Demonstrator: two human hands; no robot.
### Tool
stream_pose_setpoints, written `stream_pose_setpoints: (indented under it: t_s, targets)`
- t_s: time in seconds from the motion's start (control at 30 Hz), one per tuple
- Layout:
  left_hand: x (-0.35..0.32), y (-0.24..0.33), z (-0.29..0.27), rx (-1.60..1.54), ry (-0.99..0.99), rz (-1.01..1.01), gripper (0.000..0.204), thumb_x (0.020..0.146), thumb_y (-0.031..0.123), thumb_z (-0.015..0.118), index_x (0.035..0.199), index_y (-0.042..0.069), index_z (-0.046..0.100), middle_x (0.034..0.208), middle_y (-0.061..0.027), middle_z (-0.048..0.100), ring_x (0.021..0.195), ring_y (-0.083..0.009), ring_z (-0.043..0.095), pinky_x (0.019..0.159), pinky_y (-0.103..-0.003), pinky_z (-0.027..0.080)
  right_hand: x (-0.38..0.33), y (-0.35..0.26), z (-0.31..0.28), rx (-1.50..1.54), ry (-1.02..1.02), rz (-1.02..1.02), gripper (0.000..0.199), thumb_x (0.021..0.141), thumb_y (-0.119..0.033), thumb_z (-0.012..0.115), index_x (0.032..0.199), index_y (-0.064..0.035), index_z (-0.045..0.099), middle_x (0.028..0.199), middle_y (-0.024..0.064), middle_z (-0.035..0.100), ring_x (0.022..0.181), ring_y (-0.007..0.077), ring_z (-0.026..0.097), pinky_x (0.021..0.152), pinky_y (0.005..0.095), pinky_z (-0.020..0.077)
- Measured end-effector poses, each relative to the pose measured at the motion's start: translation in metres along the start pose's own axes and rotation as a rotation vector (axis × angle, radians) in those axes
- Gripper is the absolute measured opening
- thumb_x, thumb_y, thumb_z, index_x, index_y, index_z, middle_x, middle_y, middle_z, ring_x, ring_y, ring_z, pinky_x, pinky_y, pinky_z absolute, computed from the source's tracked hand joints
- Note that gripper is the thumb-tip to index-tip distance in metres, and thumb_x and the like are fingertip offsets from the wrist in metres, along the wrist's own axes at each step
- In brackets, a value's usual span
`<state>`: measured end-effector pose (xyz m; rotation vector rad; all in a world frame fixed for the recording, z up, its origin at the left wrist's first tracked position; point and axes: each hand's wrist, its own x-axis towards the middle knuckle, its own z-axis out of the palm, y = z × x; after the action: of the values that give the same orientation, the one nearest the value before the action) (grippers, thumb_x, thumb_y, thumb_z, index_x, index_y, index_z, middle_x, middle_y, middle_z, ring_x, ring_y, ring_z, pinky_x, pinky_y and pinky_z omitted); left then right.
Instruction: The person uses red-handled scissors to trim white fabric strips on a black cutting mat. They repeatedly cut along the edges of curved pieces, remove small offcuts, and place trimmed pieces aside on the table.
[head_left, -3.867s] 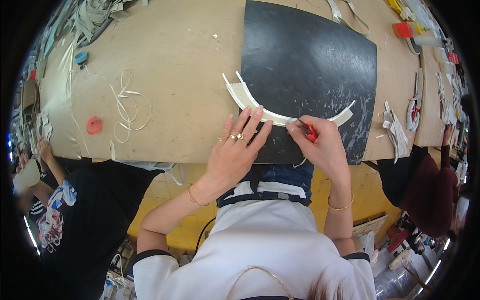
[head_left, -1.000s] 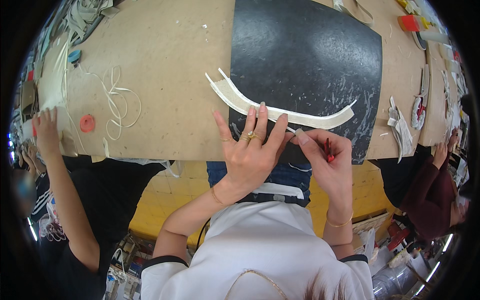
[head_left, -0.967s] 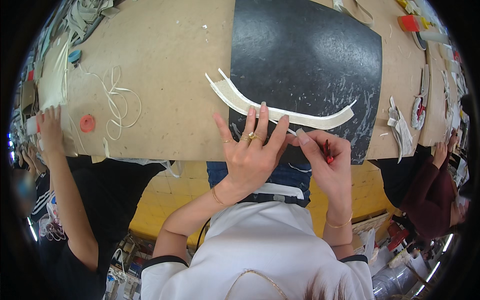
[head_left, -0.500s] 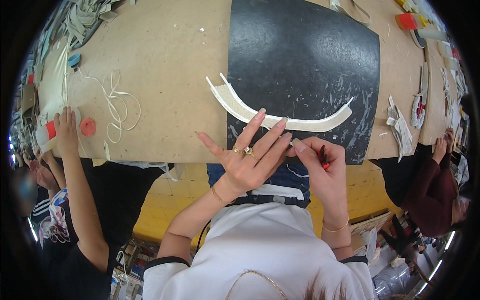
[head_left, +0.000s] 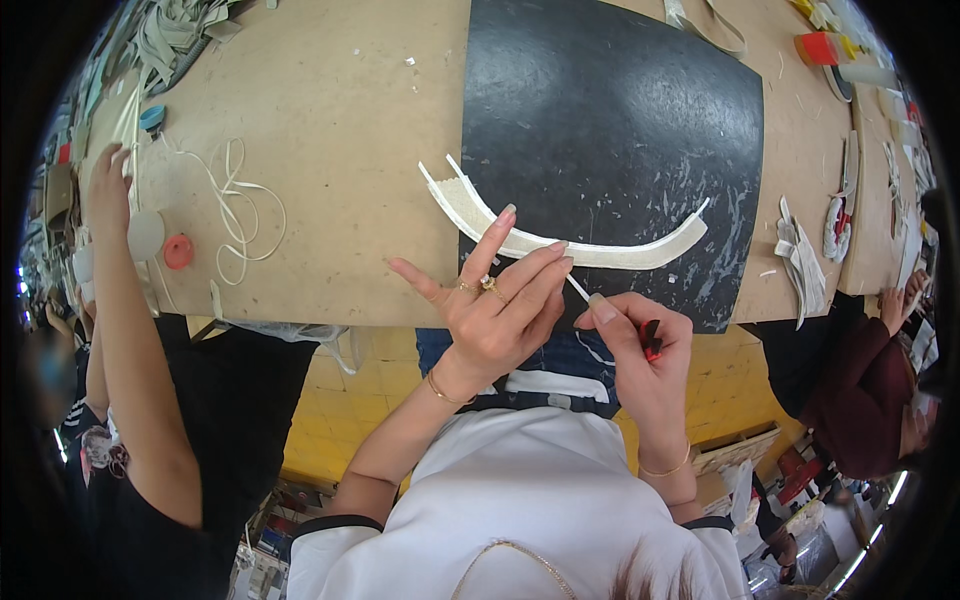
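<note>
A curved cream strip [head_left: 560,240] lies across the near edge of a black cutting mat [head_left: 620,130] on a wooden table [head_left: 330,130]. My left hand [head_left: 495,305] is lifted just in front of the strip, fingers spread, two rings on it, pinching one end of a thin white sliver [head_left: 578,290]. My right hand [head_left: 635,335] is closed around a small red-handled tool [head_left: 650,338] at the table's near edge and pinches the other end of the sliver.
At the left a person in black reaches an arm [head_left: 120,300] onto the table near a red disc [head_left: 178,251] and a loose white cord [head_left: 235,215]. A person in dark red [head_left: 870,380] sits at the right. Cream offcuts [head_left: 800,255] and an orange box [head_left: 822,47] lie nearby.
My left hand has come up off the strip and spread its fingers. Both hands drew back toward the table edge. The person at the left reached farther across the table.
</note>
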<state>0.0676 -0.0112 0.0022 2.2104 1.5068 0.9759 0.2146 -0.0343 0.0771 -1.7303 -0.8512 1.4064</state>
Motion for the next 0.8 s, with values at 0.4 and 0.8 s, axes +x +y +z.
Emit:
stream_pose_setpoints:
  t_s: [0.4, 0.8]
  targets:
    - [0.0015, 0.0006, 0.0028, 0.003, 0.026, -0.085, 0.022, 0.077, 0.012, 0.073, 0.096, 0.024, 0.078, 0.102, 0.0146, 0.074, 0.133, -0.0296, 0.052, 0.108, -0.062, -0.028, -0.0040, 0.0007, 0.0009, -0.058, 0.023, -0.015, 0.021, 0.097, -0.009, 0.062, 0.083, 0.0038, 0.071, 0.058, -0.0084, 0.045, 0.055, -0.0007, 0.031, 0.047, 0.0210, 0.0219]
    - [0.0049, -0.0001, 0.0054, 0.008, 0.037, -0.151, 0.022, 0.079, 0.010, 0.071, 0.094, 0.025, 0.079, 0.104, 0.0141, 0.074, 0.135, -0.0301, 0.050, 0.110, -0.062, -0.026, -0.0075, 0.0010, -0.0024, -0.069, 0.034, -0.026, 0.021, 0.097, -0.010, 0.063, 0.084, 0.0043, 0.072, 0.058, -0.0078, 0.046, 0.054, -0.0004, 0.031, 0.047, 0.0211, 0.0214]
